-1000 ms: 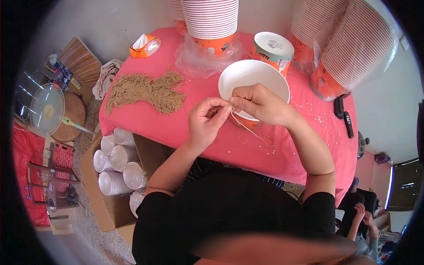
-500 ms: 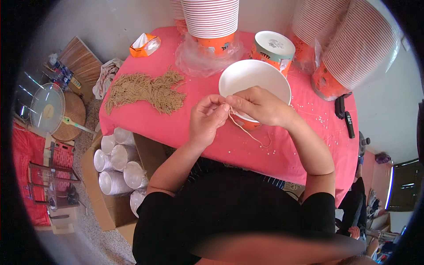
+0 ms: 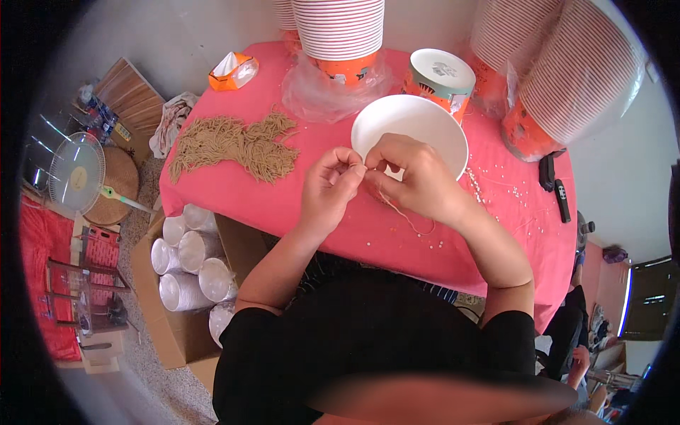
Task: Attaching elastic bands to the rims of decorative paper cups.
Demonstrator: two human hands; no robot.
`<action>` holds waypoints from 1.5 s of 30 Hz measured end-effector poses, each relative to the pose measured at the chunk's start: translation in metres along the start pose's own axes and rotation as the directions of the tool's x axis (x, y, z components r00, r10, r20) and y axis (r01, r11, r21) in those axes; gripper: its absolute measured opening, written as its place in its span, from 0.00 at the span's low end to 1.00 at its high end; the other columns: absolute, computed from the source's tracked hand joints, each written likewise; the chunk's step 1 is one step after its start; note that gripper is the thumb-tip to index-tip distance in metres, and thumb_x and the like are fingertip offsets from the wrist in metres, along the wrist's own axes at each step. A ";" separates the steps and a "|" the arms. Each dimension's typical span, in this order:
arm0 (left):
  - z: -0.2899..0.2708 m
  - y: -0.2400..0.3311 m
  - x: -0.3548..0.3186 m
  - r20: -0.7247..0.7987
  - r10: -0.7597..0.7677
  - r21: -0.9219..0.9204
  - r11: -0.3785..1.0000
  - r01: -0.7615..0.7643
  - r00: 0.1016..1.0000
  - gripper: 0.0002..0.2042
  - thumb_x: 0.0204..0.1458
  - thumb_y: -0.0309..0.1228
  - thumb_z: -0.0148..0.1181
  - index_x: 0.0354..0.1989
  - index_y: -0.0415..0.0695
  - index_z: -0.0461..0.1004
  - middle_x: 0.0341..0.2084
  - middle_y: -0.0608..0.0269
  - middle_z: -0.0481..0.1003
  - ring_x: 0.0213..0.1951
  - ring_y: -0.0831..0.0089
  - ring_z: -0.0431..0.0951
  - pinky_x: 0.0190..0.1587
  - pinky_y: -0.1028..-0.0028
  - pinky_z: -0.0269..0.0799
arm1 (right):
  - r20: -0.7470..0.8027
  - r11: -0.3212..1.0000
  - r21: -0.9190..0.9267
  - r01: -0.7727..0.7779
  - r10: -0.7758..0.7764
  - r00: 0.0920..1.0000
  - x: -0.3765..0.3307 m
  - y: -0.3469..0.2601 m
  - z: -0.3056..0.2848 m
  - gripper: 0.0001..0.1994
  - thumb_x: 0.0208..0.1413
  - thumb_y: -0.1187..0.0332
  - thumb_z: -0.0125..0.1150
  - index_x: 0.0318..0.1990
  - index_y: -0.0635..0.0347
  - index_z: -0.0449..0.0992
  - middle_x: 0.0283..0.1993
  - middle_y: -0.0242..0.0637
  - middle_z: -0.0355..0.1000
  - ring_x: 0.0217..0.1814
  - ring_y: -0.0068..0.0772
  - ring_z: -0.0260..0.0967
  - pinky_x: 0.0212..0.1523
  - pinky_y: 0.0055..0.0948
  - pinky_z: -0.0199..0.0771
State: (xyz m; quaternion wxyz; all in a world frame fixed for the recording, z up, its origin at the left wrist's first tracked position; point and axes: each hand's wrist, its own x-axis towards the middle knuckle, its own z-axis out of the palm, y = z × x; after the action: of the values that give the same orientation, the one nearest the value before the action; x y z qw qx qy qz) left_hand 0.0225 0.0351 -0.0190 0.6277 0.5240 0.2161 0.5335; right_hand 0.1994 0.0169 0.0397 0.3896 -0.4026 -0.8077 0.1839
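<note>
Both hands meet over the near edge of an open paper tub (image 3: 425, 112), white inside. My left hand (image 3: 330, 187) is closed, thumb and forefinger pinched on a thin pale string. Close against it, my right hand (image 3: 419, 178) also pinches the string, its fingers bent. The string's loose tail (image 3: 409, 221) hangs from beneath the right hand and lies over the pink cloth. Whether a bead sits between the fingertips is too small to tell. Small white beads (image 3: 476, 190) lie scattered to the right of the tub.
A bundle of tan cords (image 3: 241, 147) lies at left on the pink-covered table (image 3: 326, 219). Stacked paper tubs (image 3: 338, 32) stand behind, more (image 3: 574, 78) at right, beside an upside-down tub (image 3: 442, 69). A carton (image 3: 166, 329) of wrapped white cups stands on the floor.
My right hand has turned and its fingers have bent more, lifting the knuckles. My left hand stays nearly in place. The string still trails below.
</note>
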 end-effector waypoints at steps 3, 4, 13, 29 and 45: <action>-0.006 0.000 0.001 0.076 -0.087 -0.110 0.989 0.095 0.993 0.02 0.59 0.26 0.54 0.37 0.43 0.70 0.24 0.75 0.66 0.21 0.90 0.58 0.21 0.85 0.52 | -0.032 0.994 0.028 0.102 -0.101 0.994 0.000 0.003 0.000 0.05 0.50 0.77 0.64 0.33 0.64 0.73 0.27 0.37 0.71 0.32 0.33 0.71 0.32 0.31 0.70; -0.008 0.000 0.001 0.127 -0.149 -0.202 0.964 0.173 0.981 0.02 0.59 0.27 0.54 0.36 0.43 0.70 0.23 0.75 0.65 0.20 0.89 0.57 0.21 0.85 0.51 | -0.020 0.994 0.093 0.061 -0.059 0.998 0.000 0.002 0.000 0.05 0.50 0.78 0.63 0.33 0.64 0.73 0.28 0.37 0.72 0.32 0.33 0.71 0.32 0.31 0.70; -0.006 0.007 0.001 0.087 -0.237 -0.303 0.919 0.253 0.968 0.05 0.58 0.29 0.56 0.37 0.42 0.74 0.25 0.69 0.71 0.19 0.88 0.59 0.20 0.85 0.51 | -0.113 0.979 -0.070 0.193 -0.200 0.973 -0.001 0.006 -0.001 0.08 0.47 0.79 0.65 0.35 0.61 0.75 0.28 0.35 0.74 0.32 0.36 0.71 0.39 0.33 0.70; 0.006 0.007 -0.001 -0.018 0.040 0.043 0.998 -0.039 0.999 0.06 0.57 0.27 0.62 0.41 0.40 0.77 0.27 0.71 0.75 0.26 0.90 0.65 0.25 0.87 0.58 | -0.157 0.960 -0.179 0.215 -0.244 0.957 -0.002 0.002 -0.007 0.09 0.41 0.81 0.67 0.31 0.61 0.77 0.26 0.37 0.73 0.31 0.39 0.71 0.33 0.34 0.70; -0.006 0.004 -0.009 0.040 -0.007 0.157 0.988 0.001 0.999 0.01 0.57 0.22 0.60 0.36 0.41 0.75 0.25 0.77 0.70 0.28 0.91 0.66 0.30 0.86 0.60 | -0.086 0.881 -0.444 0.165 -0.225 0.971 -0.004 0.009 -0.016 0.07 0.41 0.79 0.64 0.25 0.62 0.69 0.23 0.39 0.66 0.30 0.45 0.68 0.31 0.41 0.68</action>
State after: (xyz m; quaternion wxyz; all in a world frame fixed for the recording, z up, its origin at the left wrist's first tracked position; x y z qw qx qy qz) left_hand 0.0127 0.0296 -0.0202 0.5897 0.5821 0.2459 0.5029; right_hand 0.2181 0.0193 0.0421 0.3604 -0.4070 -0.8366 -0.0680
